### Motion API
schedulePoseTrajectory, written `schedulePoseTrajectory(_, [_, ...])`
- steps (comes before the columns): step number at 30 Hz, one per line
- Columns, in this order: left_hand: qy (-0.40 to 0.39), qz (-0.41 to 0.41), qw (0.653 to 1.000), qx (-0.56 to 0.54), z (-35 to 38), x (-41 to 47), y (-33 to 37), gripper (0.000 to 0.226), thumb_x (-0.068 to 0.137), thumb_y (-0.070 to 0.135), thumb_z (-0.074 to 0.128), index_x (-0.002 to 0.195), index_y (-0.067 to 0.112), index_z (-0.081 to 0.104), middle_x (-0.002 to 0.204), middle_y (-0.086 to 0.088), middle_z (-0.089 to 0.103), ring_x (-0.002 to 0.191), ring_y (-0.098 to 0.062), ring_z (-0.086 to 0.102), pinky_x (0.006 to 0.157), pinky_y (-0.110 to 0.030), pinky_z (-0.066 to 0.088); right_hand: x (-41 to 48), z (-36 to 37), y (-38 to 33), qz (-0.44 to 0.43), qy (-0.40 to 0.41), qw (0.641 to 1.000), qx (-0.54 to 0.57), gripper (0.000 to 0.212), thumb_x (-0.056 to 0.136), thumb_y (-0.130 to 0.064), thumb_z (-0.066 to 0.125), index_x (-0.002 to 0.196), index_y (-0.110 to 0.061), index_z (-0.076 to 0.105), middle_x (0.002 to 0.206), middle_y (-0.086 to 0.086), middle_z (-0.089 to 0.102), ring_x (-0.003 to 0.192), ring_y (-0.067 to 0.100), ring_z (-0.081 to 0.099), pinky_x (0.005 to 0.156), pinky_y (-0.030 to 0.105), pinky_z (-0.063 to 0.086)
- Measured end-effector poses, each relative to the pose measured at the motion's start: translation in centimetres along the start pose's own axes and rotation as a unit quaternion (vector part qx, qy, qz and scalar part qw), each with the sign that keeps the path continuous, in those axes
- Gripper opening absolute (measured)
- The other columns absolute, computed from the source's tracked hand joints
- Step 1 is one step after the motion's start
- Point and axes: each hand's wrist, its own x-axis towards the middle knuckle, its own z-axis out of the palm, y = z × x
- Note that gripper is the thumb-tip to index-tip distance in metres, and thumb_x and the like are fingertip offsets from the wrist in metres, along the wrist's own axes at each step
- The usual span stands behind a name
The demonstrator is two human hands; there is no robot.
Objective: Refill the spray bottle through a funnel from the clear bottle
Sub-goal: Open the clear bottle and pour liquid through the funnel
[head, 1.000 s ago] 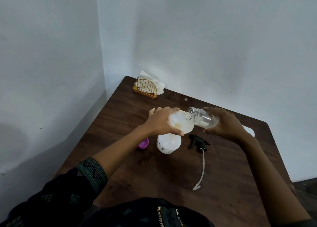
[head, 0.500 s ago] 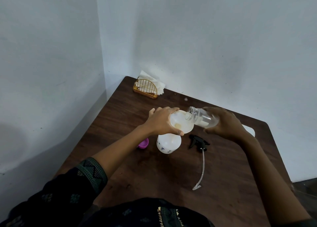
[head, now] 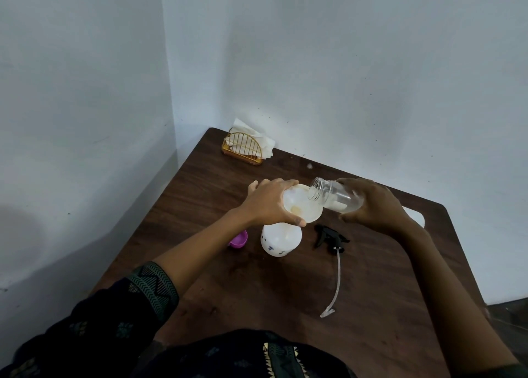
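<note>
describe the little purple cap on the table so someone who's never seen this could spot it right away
On the dark wooden table, find the white spray bottle standing near the middle with a funnel on top. The purple cap lies just left of that bottle, partly hidden under the person's left forearm. It is the only brightly coloured thing there, small and round.

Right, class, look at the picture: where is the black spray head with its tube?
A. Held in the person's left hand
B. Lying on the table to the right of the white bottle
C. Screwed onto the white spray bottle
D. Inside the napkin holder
B: the spray head lies flat on the table, right of the spray bottle, which carries the funnel instead.
</note>
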Motion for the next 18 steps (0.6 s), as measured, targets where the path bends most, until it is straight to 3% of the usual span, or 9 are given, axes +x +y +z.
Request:
schedulePoseTrajectory(7, [0.0,-0.001,1.0,0.001,0.05,0.01,-0.04,0.094,0.064,0.062,0.072,0.141,0.027,0.032,0.137,0.001,0.048,0.13,-0.024,0.038,0.11,-0.047,0.018,0.09,0.24,0.18,-0.003,-0.006,1.0,0.013,0.068,0.062,-0.021,0.079,0.126,-0.026,0.055,0.104,-0.003,0.064,0.1,0.018,0.056,0.085,0.035,0.043])
schedulePoseTrajectory(11, [0.0,-0.002,1.0,0.002,0.03,0.06,-0.06,0.094,0.063,0.062,0.072,0.142,0.027,0.032,0.138,0.001,0.048,0.13,-0.024,0.038,0.11,-0.047,0.018,0.17,0.4,0.04,0.004,-0.011,0.997,0.082,0.072,0.06,-0.016,0.082,0.127,-0.02,0.055,0.104,-0.006,0.061,0.101,0.018,0.058,0.086,0.033,0.044])
schedulePoseTrajectory(13, [-0.002,-0.004,1.0,0.002,0.03,0.05,-0.01,0.095,0.063,0.062,0.072,0.142,0.027,0.032,0.139,0.002,0.046,0.13,-0.024,0.037,0.11,-0.047,0.017,0.13,0.47,-0.02,0.014,-0.011,0.993,0.121,0.073,0.059,-0.015,0.084,0.126,-0.02,0.056,0.111,-0.004,0.064,0.102,0.013,0.058,0.087,0.026,0.044])
schedulePoseTrajectory(16, [0.001,-0.004,1.0,0.003,0.03,0.01,0.05,0.095,0.063,0.062,0.072,0.141,0.028,0.032,0.137,0.002,0.048,0.129,-0.024,0.038,0.11,-0.046,0.018,0.07,0.33,-0.35,0.018,-0.013,0.987,0.158,0.068,0.059,-0.017,0.085,0.121,-0.023,0.059,0.104,-0.009,0.066,0.091,0.003,0.059,0.073,0.007,0.04])
schedulePoseTrajectory(18, [0.002,-0.004,1.0,0.003,-0.02,-0.05,0.05,0.094,0.063,0.062,0.072,0.141,0.028,0.033,0.136,0.002,0.048,0.129,-0.024,0.038,0.109,-0.046,0.018,0.11,0.02,-0.52,0.02,-0.009,0.985,0.171,0.059,0.06,-0.021,0.086,0.112,-0.027,0.06,0.099,-0.011,0.065,0.087,0.002,0.059,0.07,0.012,0.043])
